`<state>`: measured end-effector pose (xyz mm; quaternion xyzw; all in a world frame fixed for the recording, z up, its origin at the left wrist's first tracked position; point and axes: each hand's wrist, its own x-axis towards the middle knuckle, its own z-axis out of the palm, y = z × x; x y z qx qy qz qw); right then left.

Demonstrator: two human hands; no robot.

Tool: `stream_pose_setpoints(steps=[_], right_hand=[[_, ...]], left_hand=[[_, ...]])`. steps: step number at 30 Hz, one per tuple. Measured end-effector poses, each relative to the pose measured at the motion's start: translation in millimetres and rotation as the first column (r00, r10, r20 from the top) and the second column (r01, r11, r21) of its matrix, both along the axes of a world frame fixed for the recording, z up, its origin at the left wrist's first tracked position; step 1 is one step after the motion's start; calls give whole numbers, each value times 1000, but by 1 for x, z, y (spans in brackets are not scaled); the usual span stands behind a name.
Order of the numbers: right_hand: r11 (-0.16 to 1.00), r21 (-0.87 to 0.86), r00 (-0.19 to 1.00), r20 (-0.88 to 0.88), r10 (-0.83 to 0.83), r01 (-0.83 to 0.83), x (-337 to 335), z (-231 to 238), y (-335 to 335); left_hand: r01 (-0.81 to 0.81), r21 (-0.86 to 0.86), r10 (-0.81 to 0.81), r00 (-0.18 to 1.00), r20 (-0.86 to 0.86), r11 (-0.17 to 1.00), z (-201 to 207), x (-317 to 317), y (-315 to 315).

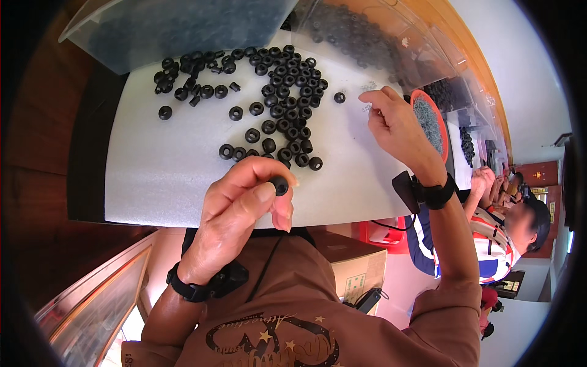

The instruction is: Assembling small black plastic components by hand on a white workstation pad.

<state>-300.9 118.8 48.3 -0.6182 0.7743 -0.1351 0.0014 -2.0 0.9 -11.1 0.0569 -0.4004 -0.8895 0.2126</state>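
My left hand (235, 205) is closed, pinching a small black ring (280, 185) between thumb and fingertips above the near edge of the white tabletop (165, 183). My right hand (397, 128) reaches over the table's right side, its index finger stretched out and nothing visible in its grasp. Close to those fingertips lie tiny shiny pieces (369, 87), too small to make out. A single black ring (339, 97) sits just left of them. Many more thick black rings (282, 111) with round holes spread across the middle of the table.
Mixed black rings and narrow spool-shaped pieces (234, 87) lie at the far left. Translucent bins (183, 30) of black parts stand along the back. An orange-red bowl (441, 131) of small shiny pieces is beyond my right hand. Another person (498, 235) works at the right.
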Motion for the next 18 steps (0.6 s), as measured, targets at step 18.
stream_pose_setpoints(steps=[18], right_hand=[[998,-10,977,203,-57,60,8,2,-4]], left_hand=[[4,12,-4,1000,-20,1000,0,1,2]])
